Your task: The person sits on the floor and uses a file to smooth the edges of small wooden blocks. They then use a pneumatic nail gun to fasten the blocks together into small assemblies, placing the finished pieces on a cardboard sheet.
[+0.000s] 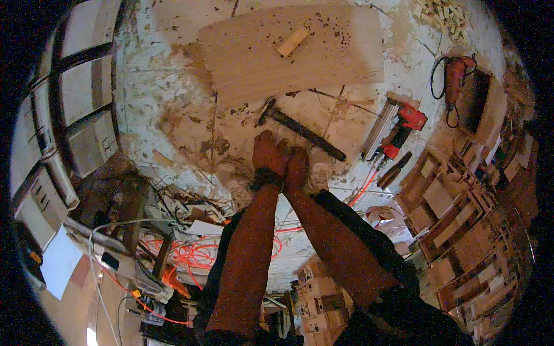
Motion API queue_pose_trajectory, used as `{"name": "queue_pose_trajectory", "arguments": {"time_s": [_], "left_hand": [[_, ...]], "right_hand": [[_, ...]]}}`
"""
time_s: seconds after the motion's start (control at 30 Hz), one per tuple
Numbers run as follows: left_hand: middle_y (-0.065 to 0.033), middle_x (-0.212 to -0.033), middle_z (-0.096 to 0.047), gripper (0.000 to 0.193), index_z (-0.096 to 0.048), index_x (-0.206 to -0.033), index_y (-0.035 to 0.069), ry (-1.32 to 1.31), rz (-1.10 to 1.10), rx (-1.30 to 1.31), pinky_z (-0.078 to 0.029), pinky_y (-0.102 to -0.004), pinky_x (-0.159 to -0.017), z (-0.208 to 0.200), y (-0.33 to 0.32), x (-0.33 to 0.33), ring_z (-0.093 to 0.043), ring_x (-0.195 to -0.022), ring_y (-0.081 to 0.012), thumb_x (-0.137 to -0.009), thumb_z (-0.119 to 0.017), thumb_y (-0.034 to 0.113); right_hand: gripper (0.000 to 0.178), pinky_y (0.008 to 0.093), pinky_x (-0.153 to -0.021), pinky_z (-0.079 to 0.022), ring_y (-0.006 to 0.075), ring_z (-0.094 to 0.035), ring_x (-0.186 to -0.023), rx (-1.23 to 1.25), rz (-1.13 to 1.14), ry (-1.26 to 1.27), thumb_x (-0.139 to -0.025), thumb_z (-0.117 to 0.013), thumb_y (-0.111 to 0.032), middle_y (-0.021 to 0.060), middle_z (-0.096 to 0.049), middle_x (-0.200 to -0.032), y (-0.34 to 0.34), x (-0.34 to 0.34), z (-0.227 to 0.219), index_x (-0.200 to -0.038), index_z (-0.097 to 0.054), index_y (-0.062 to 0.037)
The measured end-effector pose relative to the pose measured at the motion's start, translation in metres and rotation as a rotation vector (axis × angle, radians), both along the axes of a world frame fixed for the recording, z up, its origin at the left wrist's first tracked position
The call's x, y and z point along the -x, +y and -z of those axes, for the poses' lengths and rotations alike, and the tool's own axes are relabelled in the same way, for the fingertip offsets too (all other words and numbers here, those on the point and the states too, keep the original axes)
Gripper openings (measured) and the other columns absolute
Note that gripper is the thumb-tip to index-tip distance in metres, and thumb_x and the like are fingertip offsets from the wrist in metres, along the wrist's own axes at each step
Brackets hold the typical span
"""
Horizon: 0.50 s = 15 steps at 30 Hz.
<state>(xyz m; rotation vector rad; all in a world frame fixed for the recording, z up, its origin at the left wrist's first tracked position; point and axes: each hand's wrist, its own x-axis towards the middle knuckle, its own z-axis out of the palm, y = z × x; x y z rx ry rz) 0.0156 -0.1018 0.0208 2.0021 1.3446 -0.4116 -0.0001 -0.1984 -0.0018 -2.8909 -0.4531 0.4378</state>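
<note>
My left hand [269, 153] and my right hand [296, 166] are side by side, touching, above the dusty tiled floor. A dark band circles my left wrist. The fingers of both hands look curled in; what they hold, if anything, is hidden. Just beyond them a hammer [309, 136] lies on the floor, its head toward the far left and its dark handle slanting to the near right. Farther off lies a curved wooden panel [248, 63], with a small wood block [293, 42] and many dark bits on it.
To the right lie a red and black nail gun [404, 127] with an orange hose and a red corded power tool [456, 78]. Stacked wood pieces [456, 225] fill the right side. White panelled cabinets [86, 86] line the left. A tangled orange hose [190, 254] lies at lower left.
</note>
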Motion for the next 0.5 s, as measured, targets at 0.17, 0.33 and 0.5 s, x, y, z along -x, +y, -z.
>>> {"name": "queue_pose_trajectory", "arguments": {"time_s": [0.17,0.33,0.5], "left_hand": [[-0.0154,-0.095,-0.055,0.028,-0.051,-0.096,0.004,0.033,0.229,0.027,-0.051,-0.0438,-0.070,0.025,-0.009,-0.001,-0.058,-0.089,-0.0336,-0.079,-0.061,0.023],[-0.0147,-0.090,-0.058,0.021,-0.051,-0.099,0.004,-0.006,0.357,0.185,-0.051,-0.0411,-0.065,0.008,0.043,0.013,-0.060,-0.081,-0.0300,-0.085,-0.053,0.019],[-0.0087,-0.083,-0.060,0.022,-0.051,-0.105,0.004,-0.338,0.051,0.580,-0.049,-0.0341,-0.062,-0.045,0.092,-0.004,-0.059,-0.073,-0.0198,-0.091,-0.048,0.020]], "right_hand": [[0.033,0.0459,-0.076,-0.047,0.0375,-0.058,-0.092,0.170,0.030,0.294,-0.078,-0.061,-0.013,0.0217,-0.059,-0.103,0.003,-0.006,0.004,-0.108,-0.055,-0.0006],[0.030,0.0469,-0.076,-0.047,0.0378,-0.058,-0.093,0.078,-0.201,0.678,-0.081,-0.056,-0.008,0.0216,-0.058,-0.106,0.010,-0.051,-0.034,-0.110,-0.054,-0.0007],[0.031,0.0374,-0.065,-0.050,0.0225,-0.061,-0.075,-0.371,-0.254,0.740,-0.082,-0.060,-0.011,0.0142,-0.061,-0.086,0.055,-0.152,-0.076,-0.110,-0.055,0.0011]]}}
